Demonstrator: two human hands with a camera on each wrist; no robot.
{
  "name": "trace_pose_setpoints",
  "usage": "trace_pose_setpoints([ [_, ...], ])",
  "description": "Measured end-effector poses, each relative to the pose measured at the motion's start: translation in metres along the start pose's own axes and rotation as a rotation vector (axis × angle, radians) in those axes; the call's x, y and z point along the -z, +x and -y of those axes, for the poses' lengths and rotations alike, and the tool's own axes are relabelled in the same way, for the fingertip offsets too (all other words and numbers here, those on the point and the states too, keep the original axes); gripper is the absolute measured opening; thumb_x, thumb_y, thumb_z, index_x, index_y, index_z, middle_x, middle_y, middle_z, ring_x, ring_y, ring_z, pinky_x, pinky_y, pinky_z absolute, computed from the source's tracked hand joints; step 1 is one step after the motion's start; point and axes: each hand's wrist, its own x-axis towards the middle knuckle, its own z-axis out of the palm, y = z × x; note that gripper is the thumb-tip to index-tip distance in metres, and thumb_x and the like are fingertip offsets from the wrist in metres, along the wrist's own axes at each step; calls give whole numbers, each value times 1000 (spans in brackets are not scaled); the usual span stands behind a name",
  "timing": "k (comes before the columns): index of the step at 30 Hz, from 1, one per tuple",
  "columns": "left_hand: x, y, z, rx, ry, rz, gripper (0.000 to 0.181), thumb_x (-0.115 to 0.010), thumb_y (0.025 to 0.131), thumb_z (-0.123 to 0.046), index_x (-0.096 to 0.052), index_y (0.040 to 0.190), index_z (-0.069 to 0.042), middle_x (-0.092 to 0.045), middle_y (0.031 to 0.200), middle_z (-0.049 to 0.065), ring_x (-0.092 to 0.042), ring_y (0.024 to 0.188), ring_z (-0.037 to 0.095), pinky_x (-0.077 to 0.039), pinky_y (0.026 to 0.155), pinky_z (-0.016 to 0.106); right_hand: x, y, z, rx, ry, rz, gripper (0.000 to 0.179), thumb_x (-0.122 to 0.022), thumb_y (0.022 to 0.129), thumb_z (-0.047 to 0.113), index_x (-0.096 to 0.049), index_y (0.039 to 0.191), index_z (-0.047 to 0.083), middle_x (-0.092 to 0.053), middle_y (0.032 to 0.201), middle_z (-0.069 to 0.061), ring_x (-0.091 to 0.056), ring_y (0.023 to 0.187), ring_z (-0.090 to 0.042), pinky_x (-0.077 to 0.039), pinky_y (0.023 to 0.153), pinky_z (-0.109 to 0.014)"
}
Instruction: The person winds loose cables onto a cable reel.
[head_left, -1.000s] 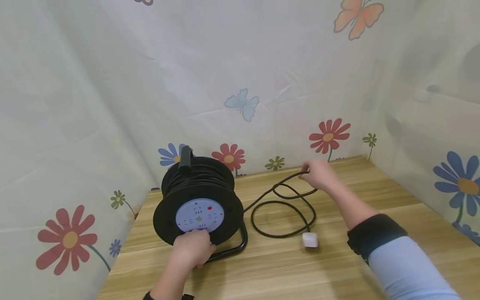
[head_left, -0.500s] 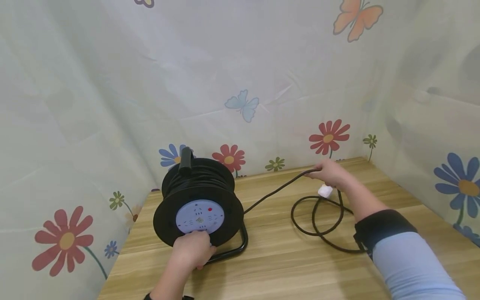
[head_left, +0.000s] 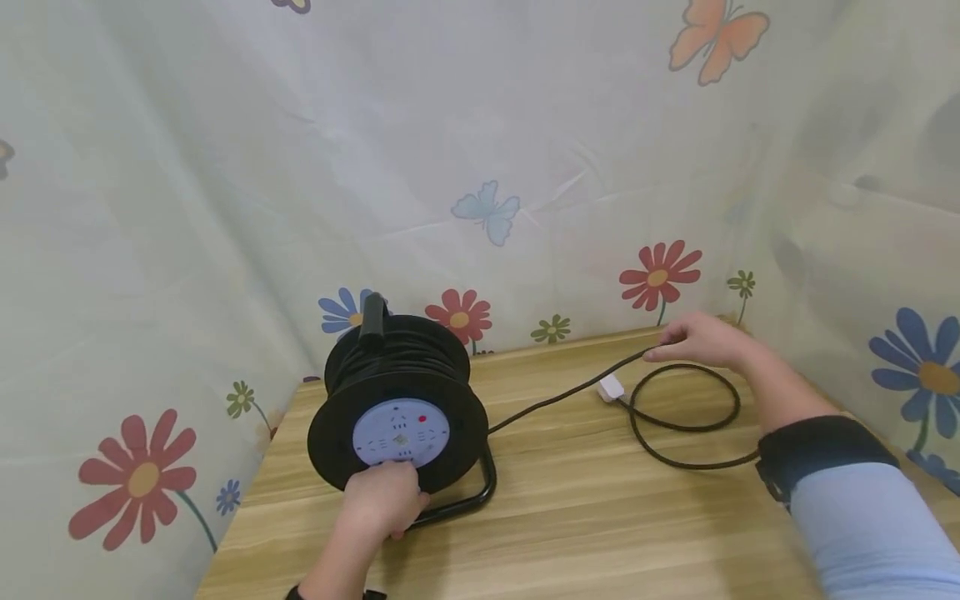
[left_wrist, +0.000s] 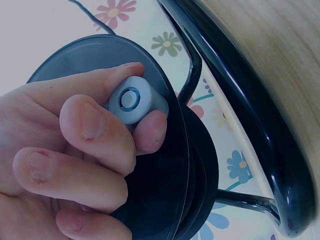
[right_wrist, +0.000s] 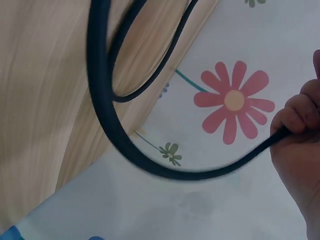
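Observation:
A black cable reel (head_left: 345,446) stands on the left of the table, with a pale round socket panel (head_left: 401,432) on its face. My left hand (head_left: 384,498) is at the lower part of that face; in the left wrist view its thumb and index finger pinch a grey winding knob (left_wrist: 131,101). From the reel's right side the black cable (head_left: 558,397) runs up to my right hand (head_left: 701,340), which grips it above the table's back right. Beyond the hand the cable loops down onto the wood. Its white plug (head_left: 611,387) lies below the taut stretch.
The reel's black tube stand (head_left: 472,502) reaches out to its right, and a carrying handle (head_left: 372,321) rises on top. The wooden table (head_left: 570,517) meets a flower-printed curtain (head_left: 555,275) at its back and sides.
My right hand has moved to the right, drawing more cable off the reel. The loose loops and plug have shifted about on the table. My left hand stays at the reel.

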Motion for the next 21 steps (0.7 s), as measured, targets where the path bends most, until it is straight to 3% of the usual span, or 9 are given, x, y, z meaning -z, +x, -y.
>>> trace_pose_setpoints([
  [4, 1, 2, 1, 6, 7, 2, 42, -61, 90, -42, -55, 55, -19, -50, 39, -8, -49, 50, 11, -46, 58, 43, 4, -7, -2, 9, -56, -45, 34, -68, 83, 53, -75, 91, 20, -66, 87, 3, -57, 77, -16, -46, 68, -39],
  [8, 1, 3, 2, 7, 9, 3, 42, -61, 90, -42, -55, 55, -19, -50, 40, -8, -49, 51, 11, -46, 58, 43, 4, -9, 2, 10, -69, -56, 34, -68, 84, 51, -75, 93, 18, -68, 90, 2, -58, 79, -16, -47, 70, -41],
  [16, 3, 1, 3, -5, 7, -5, 40, -61, 90, -41, -55, 57, -20, -49, 39, -9, -50, 55, 10, -47, 62, 44, 2, -7, 2, -7, -88, -57, 26, -69, 85, 46, -75, 92, 22, -68, 87, 4, -58, 77, -14, -47, 71, -41],
  [21, 6, -1, 3, 9, -19, -14, 34, -63, 89, -39, -55, 63, -17, -53, 50, -6, -51, 46, 7, -48, 63, 46, 3, -11, 6, 10, -89, -27, 29, -68, 84, 51, -74, 86, 22, -66, 81, 3, -54, 70, -16, -44, 65, -38],
])
